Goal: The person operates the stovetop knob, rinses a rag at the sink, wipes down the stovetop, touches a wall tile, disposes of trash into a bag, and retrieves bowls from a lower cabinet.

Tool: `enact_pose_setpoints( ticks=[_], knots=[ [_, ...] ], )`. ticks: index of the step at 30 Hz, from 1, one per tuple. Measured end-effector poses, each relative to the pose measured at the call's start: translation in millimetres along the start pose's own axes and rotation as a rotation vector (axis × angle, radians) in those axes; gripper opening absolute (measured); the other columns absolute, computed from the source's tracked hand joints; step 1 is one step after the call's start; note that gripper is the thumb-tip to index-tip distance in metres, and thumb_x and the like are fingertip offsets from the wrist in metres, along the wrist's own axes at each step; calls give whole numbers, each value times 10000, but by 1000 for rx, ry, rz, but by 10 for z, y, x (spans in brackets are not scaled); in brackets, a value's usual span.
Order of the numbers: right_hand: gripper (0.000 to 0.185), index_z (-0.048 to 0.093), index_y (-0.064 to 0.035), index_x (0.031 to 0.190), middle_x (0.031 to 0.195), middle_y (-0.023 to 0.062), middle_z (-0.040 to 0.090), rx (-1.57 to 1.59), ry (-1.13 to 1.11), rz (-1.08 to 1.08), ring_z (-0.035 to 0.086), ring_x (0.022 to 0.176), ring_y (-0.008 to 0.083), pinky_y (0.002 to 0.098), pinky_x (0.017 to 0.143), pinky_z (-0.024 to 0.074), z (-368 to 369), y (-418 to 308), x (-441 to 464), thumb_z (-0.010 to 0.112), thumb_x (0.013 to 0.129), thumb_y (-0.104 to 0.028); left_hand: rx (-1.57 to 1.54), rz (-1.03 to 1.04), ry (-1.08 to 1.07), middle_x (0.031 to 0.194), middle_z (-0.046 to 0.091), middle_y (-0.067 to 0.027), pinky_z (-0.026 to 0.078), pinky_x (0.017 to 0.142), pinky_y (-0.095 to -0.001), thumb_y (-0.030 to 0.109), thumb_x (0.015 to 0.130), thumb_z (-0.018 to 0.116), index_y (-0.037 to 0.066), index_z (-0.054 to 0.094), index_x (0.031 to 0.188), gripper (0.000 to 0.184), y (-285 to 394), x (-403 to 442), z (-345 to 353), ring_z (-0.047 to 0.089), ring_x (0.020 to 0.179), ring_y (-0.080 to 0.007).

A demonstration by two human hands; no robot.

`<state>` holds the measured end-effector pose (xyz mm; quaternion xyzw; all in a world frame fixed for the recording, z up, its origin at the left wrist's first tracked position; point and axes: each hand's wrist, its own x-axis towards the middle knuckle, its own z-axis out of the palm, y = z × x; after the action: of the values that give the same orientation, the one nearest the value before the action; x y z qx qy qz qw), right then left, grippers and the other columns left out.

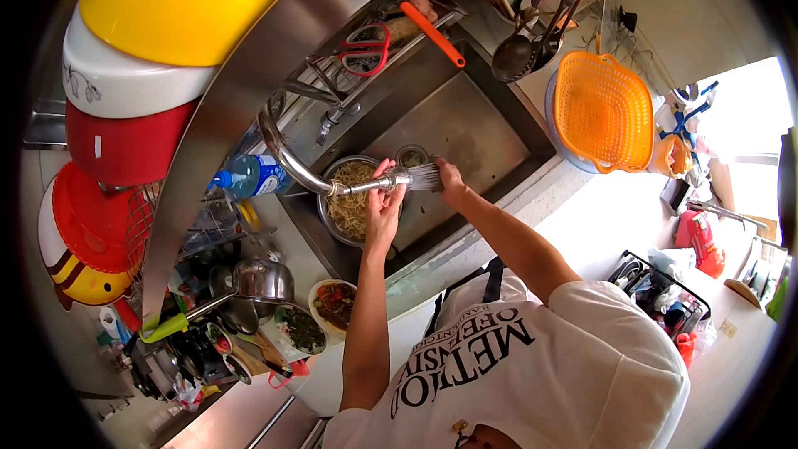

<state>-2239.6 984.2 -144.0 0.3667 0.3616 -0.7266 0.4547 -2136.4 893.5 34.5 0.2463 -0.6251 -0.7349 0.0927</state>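
Water sprays from the head of a curved metal faucet (287,156) over the sink (465,137). My left hand (384,204) is at the spray head, its fingers around the metal end. On the far side of the spray, my right hand (451,181) reaches to the edge of the water; what its curled fingers hold, if anything, is hidden. A metal bowl of noodles (353,199) sits in the sink beside my left hand. Close to the spray stands a small round container (411,155), partly covered by the water.
Red scissors (366,50) and an orange-handled tool (432,33) lie behind the sink. An orange basket (604,108) stands at the right. Two food plates (334,306) and a metal pot (263,281) are at the left. A metal shelf edge (241,75) curves overhead.
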Motion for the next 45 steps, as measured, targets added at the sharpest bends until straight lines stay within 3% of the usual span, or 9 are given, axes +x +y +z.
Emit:
enact_pose_setpoints(
  ticks=[4,13,19,28,31,35,37,40,45],
  knots=[
    [210,480,-24,1076,905,90,591,129,-370,-152,583,752,250,387,630,499,-10,37,-110,460,870,-58,-1,-7,1,1357,389,-84,322,1013,-292,92,898,555,78,353,1344,490,21,-14,-3,416,1190,-153],
    [426,371,-102,1331,977,104,573,-113,-357,-142,588,717,162,248,575,516,-225,132,77,448,913,-66,32,-20,1,1359,387,-80,324,1008,-286,88,899,552,82,355,1343,486,32,-7,-12,414,1192,-151],
    [411,446,-52,1259,1004,103,581,59,-42,-58,603,753,203,327,618,538,61,16,-166,553,866,-106,34,-22,23,1353,392,-97,340,1001,-293,78,892,559,72,359,1338,489,44,2,2,422,1185,-163],
    [328,514,-49,1183,1028,98,578,146,-575,-74,587,877,221,338,730,508,-43,-51,-351,571,872,-135,48,-25,22,1351,394,-86,323,1008,-291,70,900,542,68,351,1343,483,64,5,21,417,1185,-152],
    [323,508,-35,1187,1081,127,569,-3,-531,-96,580,926,237,382,817,489,-75,6,-268,533,901,-182,53,-21,15,1351,394,-88,328,1004,-290,69,900,540,66,351,1343,481,50,4,6,418,1184,-150],
    [296,528,-22,1158,1103,138,574,326,-582,242,580,957,236,381,857,483,-28,-89,-445,512,917,-193,43,-37,18,1349,395,-88,335,1001,-287,67,900,540,64,354,1339,477,47,-4,0,421,1182,-149],
    [277,547,-21,1128,1098,140,583,469,-586,235,580,969,230,372,860,487,35,-43,-438,520,914,-195,33,-38,16,1346,399,-86,335,1002,-288,68,899,542,65,356,1338,477,50,-4,1,422,1181,-150],
    [338,512,-12,1148,1127,133,567,174,-611,-142,566,1004,228,367,920,442,8,79,-339,530,910,-251,37,-24,10,1341,404,-85,333,1005,-290,70,897,546,66,357,1337,479,31,2,-12,423,1182,-152],
    [303,504,-13,1196,1081,104,586,230,-443,5,588,918,208,358,824,490,-26,99,-165,498,903,-90,48,-31,7,1339,406,-90,332,1008,-295,70,893,552,67,358,1337,484,55,1,-10,422,1184,-158]
  ],
)
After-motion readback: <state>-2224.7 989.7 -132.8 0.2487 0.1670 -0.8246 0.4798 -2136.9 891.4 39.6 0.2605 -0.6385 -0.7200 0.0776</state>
